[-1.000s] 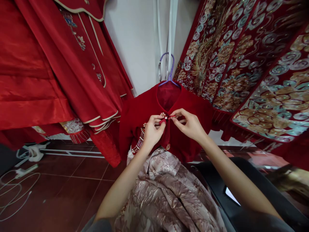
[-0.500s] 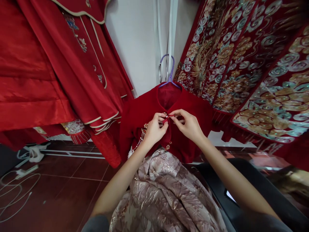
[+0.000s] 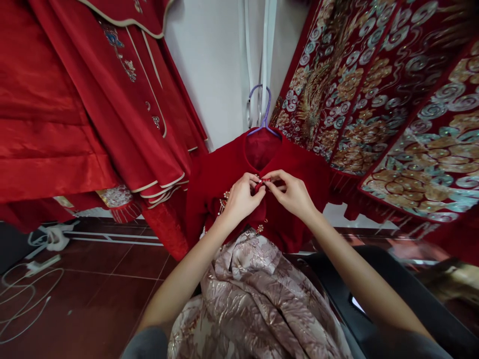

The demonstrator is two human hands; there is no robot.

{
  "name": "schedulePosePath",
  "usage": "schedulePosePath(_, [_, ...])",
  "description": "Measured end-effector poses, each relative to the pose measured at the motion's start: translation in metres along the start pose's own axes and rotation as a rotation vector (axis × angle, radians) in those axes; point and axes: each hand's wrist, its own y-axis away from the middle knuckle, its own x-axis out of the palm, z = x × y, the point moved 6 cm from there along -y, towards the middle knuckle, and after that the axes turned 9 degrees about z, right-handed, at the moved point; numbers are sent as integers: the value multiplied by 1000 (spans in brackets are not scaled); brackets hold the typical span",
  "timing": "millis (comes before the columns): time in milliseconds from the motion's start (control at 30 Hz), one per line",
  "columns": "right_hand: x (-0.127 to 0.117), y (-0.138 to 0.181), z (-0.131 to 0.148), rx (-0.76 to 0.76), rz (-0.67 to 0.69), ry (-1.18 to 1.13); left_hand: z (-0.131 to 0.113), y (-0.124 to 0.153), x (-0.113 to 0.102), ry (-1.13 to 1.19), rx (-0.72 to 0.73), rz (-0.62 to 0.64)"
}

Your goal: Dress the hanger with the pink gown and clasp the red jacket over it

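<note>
A dark red jacket (image 3: 224, 164) hangs in front of me on a purple hanger (image 3: 265, 112). My left hand (image 3: 245, 197) is closed, its thumb and fingers pinching the jacket's front edge just below the collar. There my right hand (image 3: 292, 192) is closed too, its fingertips on a small red fastening (image 3: 266, 180). The fingertips of both hands nearly touch, and they partly hide the fastening. A beaded ornament (image 3: 223, 200) lies on the jacket's chest beside my left wrist. Lower down the front opening is a gold flower-shaped button (image 3: 259, 228).
Pale patterned fabric with a metallic sheen (image 3: 258, 294) spreads below the jacket. Red garments (image 3: 149, 99) hang at left, embroidered ones (image 3: 359, 99) at right. A black case-like object (image 3: 396, 279) stands at lower right. White cables (image 3: 30, 304) lie on the tiled floor.
My left hand has turned slightly and moved a little to the right, closer to my right fingertips. My right hand stays nearly in place.
</note>
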Motion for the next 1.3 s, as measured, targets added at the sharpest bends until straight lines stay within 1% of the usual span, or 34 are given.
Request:
schedulePosePath(100, [1, -1, -3, 10, -3, -27, -11, -2, -4, -181, 73, -4])
schedulePosePath(167, [0, -2, -5, 17, -9, -42, -14, -3, -4, -234, 107, 14])
schedulePosePath(267, [-1, -4, -6, 18, 0, -50, -13, -6, -4, -257, 128, 38])
schedulePosePath(567, [-6, -10, -6, 15, 13, -74, -14, -14, -10, -267, 171, 38])
schedulePosePath(767, [-3, -11, -4, 8, 13, -112, -16, -17, -13, -355, 166, 54])
schedulePosePath(967, [-1, -17, -3, -16, 8, -122, -14, -18, -13, -358, 164, 31])
schedulePosePath(1033, [4, -17, -6, -23, 8, -130, -10, -17, -11, -285, 150, 24])
schedulePosePath(1100, [11, -11, -10, -18, -39, -179, -2, -13, -6, -117, 106, 10])
schedulePosePath(1167, [22, 4, -18, 26, -135, -278, 9, -6, 1, 135, 37, -25])
schedulePosePath(1233, [36, 25, -28, 114, -220, -359, 21, 4, 11, 419, -43, -70])
schedulePosePath(1300, [52, 47, -38, 212, -220, -346, 31, 16, 22, 664, -124, -100])
